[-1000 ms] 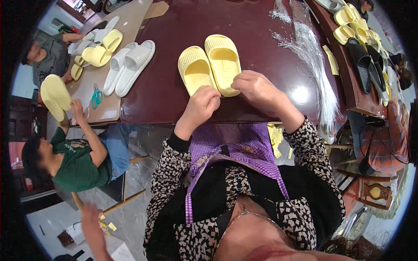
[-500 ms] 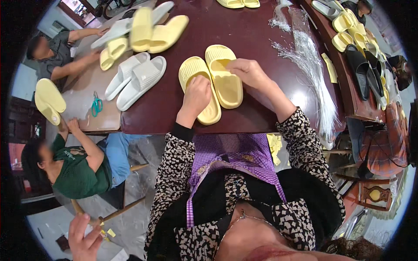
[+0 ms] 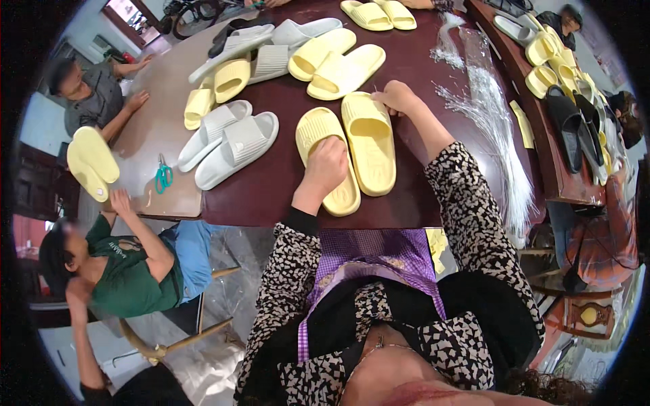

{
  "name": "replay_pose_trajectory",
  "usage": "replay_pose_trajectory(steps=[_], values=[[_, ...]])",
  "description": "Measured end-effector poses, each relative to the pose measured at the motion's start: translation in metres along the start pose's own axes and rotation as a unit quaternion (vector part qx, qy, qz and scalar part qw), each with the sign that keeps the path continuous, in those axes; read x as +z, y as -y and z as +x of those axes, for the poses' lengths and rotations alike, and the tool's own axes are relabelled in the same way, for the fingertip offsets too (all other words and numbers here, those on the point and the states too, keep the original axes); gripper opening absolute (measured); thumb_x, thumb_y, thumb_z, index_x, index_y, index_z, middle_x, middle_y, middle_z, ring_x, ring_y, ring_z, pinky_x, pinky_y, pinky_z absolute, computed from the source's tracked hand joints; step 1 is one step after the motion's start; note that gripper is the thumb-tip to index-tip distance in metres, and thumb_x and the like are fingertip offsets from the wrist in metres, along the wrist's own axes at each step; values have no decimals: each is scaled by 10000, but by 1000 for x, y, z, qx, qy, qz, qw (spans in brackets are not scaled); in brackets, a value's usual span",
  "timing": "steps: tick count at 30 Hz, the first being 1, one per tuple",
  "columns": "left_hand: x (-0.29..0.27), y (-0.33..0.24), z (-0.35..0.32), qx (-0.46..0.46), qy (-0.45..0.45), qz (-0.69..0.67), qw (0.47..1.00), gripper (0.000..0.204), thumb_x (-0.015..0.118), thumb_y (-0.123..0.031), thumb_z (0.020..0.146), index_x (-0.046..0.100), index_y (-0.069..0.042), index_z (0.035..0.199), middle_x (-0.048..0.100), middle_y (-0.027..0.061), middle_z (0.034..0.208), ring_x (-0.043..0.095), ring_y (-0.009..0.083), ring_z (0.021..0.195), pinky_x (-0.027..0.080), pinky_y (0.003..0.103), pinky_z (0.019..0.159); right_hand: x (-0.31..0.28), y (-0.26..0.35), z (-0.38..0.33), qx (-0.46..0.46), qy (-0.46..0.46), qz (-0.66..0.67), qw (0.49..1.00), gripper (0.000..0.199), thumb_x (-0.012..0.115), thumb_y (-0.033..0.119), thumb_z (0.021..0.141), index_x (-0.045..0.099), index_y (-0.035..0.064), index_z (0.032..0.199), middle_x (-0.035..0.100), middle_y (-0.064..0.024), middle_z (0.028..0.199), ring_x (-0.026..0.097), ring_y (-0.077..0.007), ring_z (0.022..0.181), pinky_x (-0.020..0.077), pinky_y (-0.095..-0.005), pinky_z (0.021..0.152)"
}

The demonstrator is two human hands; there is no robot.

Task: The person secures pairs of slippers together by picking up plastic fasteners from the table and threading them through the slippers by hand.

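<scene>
A pair of yellow slides lies side by side before me: the left slide and the right slide, toes pointing away. My left hand is closed at the foot opening of the left slide, its fingers bent down against the strap's near edge. Whatever those fingers pinch is hidden. At the far right side of the right slide's strap, my right hand is closed in a pinch. I cannot make out what lies between its fingertips.
Grey slides sit to the left, beside teal-handled scissors. More yellow slides lie farther off. White plastic ties spread along the right. A side table holds black slides. Co-workers sit at left; one holds a yellow slide.
My right hand has moved from inside the right slide's opening to its strap's far right side. Yellow slides at the back, blurred before, now rest on the table. The view has shifted.
</scene>
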State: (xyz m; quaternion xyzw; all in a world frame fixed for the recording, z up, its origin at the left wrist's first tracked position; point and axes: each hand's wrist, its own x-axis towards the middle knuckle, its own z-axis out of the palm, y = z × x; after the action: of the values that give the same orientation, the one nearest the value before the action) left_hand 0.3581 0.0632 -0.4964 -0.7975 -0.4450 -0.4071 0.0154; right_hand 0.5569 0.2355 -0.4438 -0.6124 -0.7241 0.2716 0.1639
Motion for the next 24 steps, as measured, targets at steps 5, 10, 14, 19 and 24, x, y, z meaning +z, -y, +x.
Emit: replay_pose_trajectory(steps=[5, 10, 14, 19, 24], values=[[-6, -18, 5, 1, 6, -7, 1000, 39, 540, -26, 790, 527, 11, 787, 558, 162, 791, 561, 337, 770, 461, 417, 697, -3, -7, -4, -5, 37, 66, 997, 357, 664, 298, 794, 645, -45, 699, 591, -132, 581, 572, -233, 477, 462, -368, 446], [-9, -21, 5, 5, 18, -6, 1000, 49, 533, -36, 796, 531, 13, 794, 563, 169, 789, 562, 342, 765, 463, 419, 698, 5, -14, 5, -41, 11, 52, 998, 310, 664, 271, 788, 648, -16, 671, 576, -82, 535, 529, -170, 417, 428, -315, 401], [-2, -23, 9, -19, 34, -34, 999, 52, 515, -36, 805, 530, 14, 803, 566, 169, 795, 563, 346, 769, 464, 422, 702, 15, -36, 19, -223, -139, 22, 965, 222, 663, 202, 777, 666, -17, 735, 599, -98, 574, 572, -161, 488, 464, -311, 475], [-10, -14, -2, -38, 1, 22, 999, 46, 505, -32, 810, 517, 5, 835, 557, 171, 842, 556, 350, 819, 463, 424, 730, 10, 38, -11, -278, -97, 178, 939, 164, 633, 150, 783, 675, 4, 844, 662, -133, 772, 629, -212, 701, 498, -343, 669], [-3, -17, 2, -23, 16, 68, 997, 58, 519, -46, 808, 509, -18, 858, 542, 165, 884, 558, 343, 869, 469, 419, 765, 23, 56, -4, -333, 29, 219, 917, 190, 631, 162, 771, 674, 11, 879, 653, -128, 747, 614, -195, 694, 489, -334, 665]])
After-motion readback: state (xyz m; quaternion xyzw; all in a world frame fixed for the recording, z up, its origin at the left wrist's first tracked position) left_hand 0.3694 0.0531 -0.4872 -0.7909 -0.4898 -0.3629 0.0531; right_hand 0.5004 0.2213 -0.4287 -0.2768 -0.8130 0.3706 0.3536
